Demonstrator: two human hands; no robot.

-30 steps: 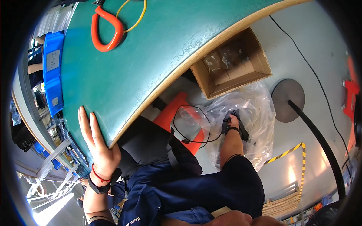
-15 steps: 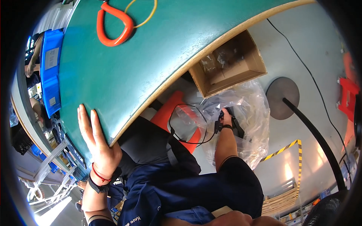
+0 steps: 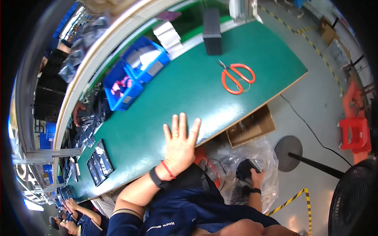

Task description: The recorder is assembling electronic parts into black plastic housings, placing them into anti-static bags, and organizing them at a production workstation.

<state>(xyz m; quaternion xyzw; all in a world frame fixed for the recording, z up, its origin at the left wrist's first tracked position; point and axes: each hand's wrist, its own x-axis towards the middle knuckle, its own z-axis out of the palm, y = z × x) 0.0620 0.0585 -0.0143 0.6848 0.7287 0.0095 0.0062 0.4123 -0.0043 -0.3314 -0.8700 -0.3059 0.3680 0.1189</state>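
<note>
My left hand point(image 3: 179, 147) lies flat on the green tabletop point(image 3: 157, 100) near its front edge, fingers spread and holding nothing. Below the table, at the right, my right hand point(image 3: 258, 177) grips a black box-shaped object point(image 3: 246, 169); its exact kind is not clear. That object is over the mouth of a large clear plastic bag point(image 3: 269, 157), where more dark shapes show through. A pair of scissors point(image 3: 236, 76) with red-orange handles rests on the table, farther back and to the right.
Blue bins point(image 3: 124, 88) line the table's far left, one with pink pieces. A dark block-like stack point(image 3: 212, 33) stands at the back. Beneath the edge sits an open cardboard box point(image 3: 256, 126). A black fan point(image 3: 350, 200) and its round base point(image 3: 287, 151) stand at right.
My view has swung up and left, showing more of the table. My right hand has raised the black object within the bag's opening. My left hand stays flat on the tabletop.
</note>
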